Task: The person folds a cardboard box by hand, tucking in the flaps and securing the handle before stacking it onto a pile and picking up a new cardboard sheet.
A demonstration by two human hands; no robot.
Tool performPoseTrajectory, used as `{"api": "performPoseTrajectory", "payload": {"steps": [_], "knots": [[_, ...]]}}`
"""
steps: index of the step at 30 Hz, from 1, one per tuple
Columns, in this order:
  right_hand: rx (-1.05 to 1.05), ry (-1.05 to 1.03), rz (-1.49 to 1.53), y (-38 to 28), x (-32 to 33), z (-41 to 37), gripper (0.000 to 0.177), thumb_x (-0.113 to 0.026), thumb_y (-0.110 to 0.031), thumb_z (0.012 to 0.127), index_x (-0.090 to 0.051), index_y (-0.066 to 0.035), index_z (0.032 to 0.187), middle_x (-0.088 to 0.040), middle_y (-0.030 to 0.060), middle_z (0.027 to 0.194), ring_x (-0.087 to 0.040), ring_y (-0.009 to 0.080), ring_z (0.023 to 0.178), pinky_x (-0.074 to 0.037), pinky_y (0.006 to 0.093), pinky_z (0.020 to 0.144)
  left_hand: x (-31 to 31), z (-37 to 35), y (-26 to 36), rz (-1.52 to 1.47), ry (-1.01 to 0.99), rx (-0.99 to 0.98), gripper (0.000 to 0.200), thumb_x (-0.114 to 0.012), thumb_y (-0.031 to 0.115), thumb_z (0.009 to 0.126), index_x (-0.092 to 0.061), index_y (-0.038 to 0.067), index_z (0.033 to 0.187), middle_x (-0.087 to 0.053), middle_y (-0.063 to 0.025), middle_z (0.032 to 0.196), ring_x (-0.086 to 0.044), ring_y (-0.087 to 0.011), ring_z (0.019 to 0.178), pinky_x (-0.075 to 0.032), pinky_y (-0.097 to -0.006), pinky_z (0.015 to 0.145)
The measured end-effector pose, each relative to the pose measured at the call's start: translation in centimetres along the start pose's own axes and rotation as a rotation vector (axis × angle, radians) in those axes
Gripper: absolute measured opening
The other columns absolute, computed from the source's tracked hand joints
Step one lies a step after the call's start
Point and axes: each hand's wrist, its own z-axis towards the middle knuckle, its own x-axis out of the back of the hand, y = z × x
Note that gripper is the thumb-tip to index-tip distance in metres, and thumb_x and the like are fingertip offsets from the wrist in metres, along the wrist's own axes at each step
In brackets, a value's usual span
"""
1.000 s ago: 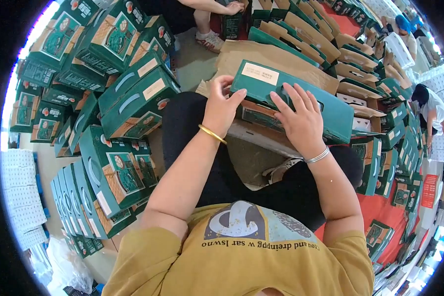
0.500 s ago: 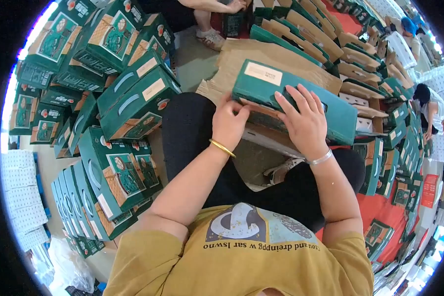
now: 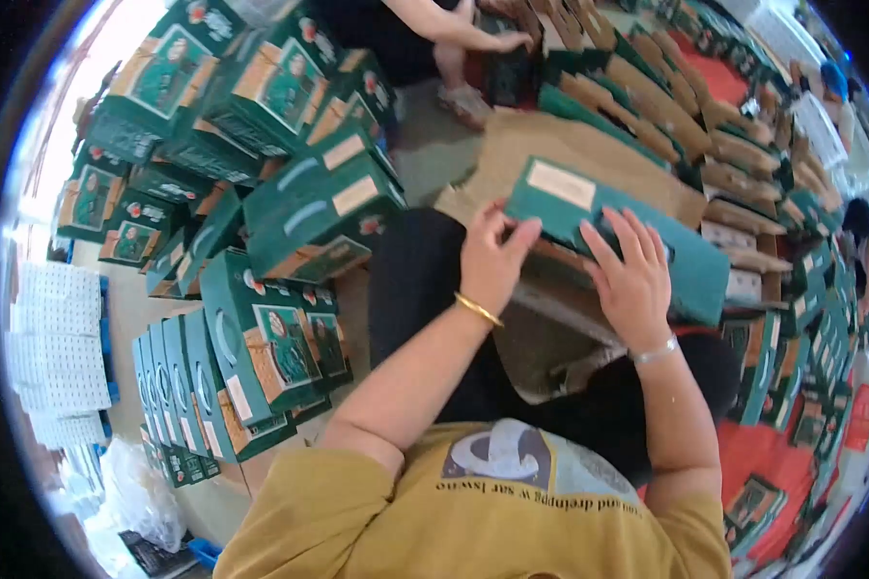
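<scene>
A green cardboard box (image 3: 690,265) with a pale label near its left end lies in front of my knees, on a flattened sheet of brown cardboard (image 3: 589,150). My left hand (image 3: 492,256), with a gold bangle at the wrist, holds the box's left near corner between bent fingers and thumb. Fingers stretched and apart, my right hand (image 3: 635,285) rests on the top and near edge, beside the dark handle slot. Below the near edge shows a brown and pale side, partly hidden by my hands.
Finished-looking green boxes with handles (image 3: 280,338) stand stacked at the left. Rows of open green-and-brown boxes (image 3: 637,116) fill the back right. Another person's arm (image 3: 454,29) reaches in at the top. White stacks (image 3: 58,338) and a plastic bag (image 3: 140,492) are at far left.
The whole view has shifted, so everything sits further right and lower. My left fingers have loosened a little at the corner. My right hand has slid slightly toward the near edge.
</scene>
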Motion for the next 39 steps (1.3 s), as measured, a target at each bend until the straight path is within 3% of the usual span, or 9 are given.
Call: {"api": "performPoseTrajectory", "payload": {"steps": [7,10,13,15,16,19,22,33,39], "knots": [[0.030,0.026,-0.025,0.5,-0.6,-0.2,0.049,-0.073,-0.021,0.082,-0.062,-0.026,0.130,-0.055,0.0064,0.134,-0.051,0.0293,0.127,-0.040,0.0470,0.107,-0.1,0.7,0.2,-0.058,-0.020,-0.014,0.028,-0.076,0.024,0.084,-0.065,0.000,0.092,-0.056,-0.0193,0.126,-0.059,-0.0285,0.109,-0.047,-0.0359,0.093],[0.020,0.019,-0.036,0.4,-0.8,-0.5,0.048,-0.072,-0.021,0.083,-0.062,-0.026,0.130,-0.054,0.0060,0.136,-0.050,0.0294,0.128,-0.038,0.0469,0.108,0.0,0.5,1.3,-0.041,0.134,0.112,0.058,-0.082,0.016,0.075,-0.052,0.000,0.123,-0.051,-0.0201,0.134,-0.057,-0.0316,0.115,-0.046,-0.0354,0.098],[0.024,0.031,-0.078,0.0,-1.2,-0.6,0.046,-0.071,-0.022,0.083,-0.064,-0.026,0.128,-0.054,0.0053,0.136,-0.049,0.0295,0.129,-0.037,0.0484,0.109,1.3,2.8,3.8,0.392,-0.047,-0.589,0.061,-0.073,0.010,0.079,-0.051,0.010,0.136,-0.049,-0.0182,0.141,-0.044,-0.0384,0.132,-0.036,-0.0452,0.113],[0.038,0.056,-0.122,-0.2,-1.4,-0.7,0.044,-0.072,-0.024,0.082,-0.065,-0.026,0.126,-0.055,0.0046,0.135,-0.049,0.0294,0.128,-0.037,0.0499,0.108,2.1,5.9,2.4,0.623,-0.594,-0.806,0.049,-0.064,0.011,0.088,-0.057,0.024,0.135,-0.044,-0.0100,0.149,-0.035,-0.0407,0.139,-0.031,-0.0476,0.116],[0.005,0.069,-0.100,-0.3,-1.7,-0.7,0.042,-0.072,-0.024,0.082,-0.066,-0.026,0.124,-0.054,0.0047,0.135,-0.048,0.0295,0.129,-0.036,0.0509,0.109,2.3,5.8,2.2,0.741,-0.579,-0.695,0.039,-0.055,0.016,0.095,-0.062,0.033,0.130,-0.043,-0.0011,0.152,-0.034,-0.0393,0.141,-0.031,-0.0499,0.115],[0.010,0.126,-0.127,-0.6,-1.7,-0.1,0.039,-0.074,-0.022,0.079,-0.070,-0.021,0.118,-0.056,0.0039,0.130,-0.052,0.0285,0.123,-0.041,0.0467,0.104,2.5,7.5,2.6,0.766,-0.660,-0.739,0.042,-0.052,0.018,0.095,-0.058,0.029,0.135,-0.045,-0.0034,0.151,-0.032,-0.0431,0.142,-0.027,-0.0525,0.117],[0.166,0.323,0.054,-1.0,-2.6,1.4,0.041,-0.077,-0.016,0.073,-0.068,-0.012,0.113,-0.059,0.0020,0.116,-0.061,0.0233,0.103,-0.051,0.0360,0.086,1.4,9.0,2.2,0.728,-0.610,-0.772,0.040,-0.049,0.020,0.097,-0.058,0.029,0.135,-0.045,-0.0041,0.150,-0.032,-0.0430,0.142,-0.028,-0.0534,0.116],[-0.078,0.206,-0.071,1.4,-5.5,6.7,0.042,-0.077,-0.016,0.073,-0.068,-0.012,0.114,-0.061,0.0019,0.109,-0.059,0.0242,0.100,-0.049,0.0384,0.086,-2.0,14.3,1.3,0.583,-0.562,-0.758,0.035,-0.044,0.027,0.098,-0.064,0.021,0.127,-0.057,-0.0074,0.139,-0.045,-0.0332,0.134,-0.036,-0.0453,0.113],[-0.105,0.385,-0.029,1.5,-7.2,7.0,0.032,-0.078,-0.009,0.072,-0.072,-0.012,0.104,-0.064,0.0013,0.102,-0.060,0.0245,0.095,-0.048,0.0385,0.084,-3.0,15.4,1.3,0.578,-0.553,-0.671,0.037,-0.041,0.030,0.098,-0.067,0.023,0.124,-0.059,-0.0049,0.135,-0.048,-0.0276,0.131,-0.042,-0.0435,0.108]]}}
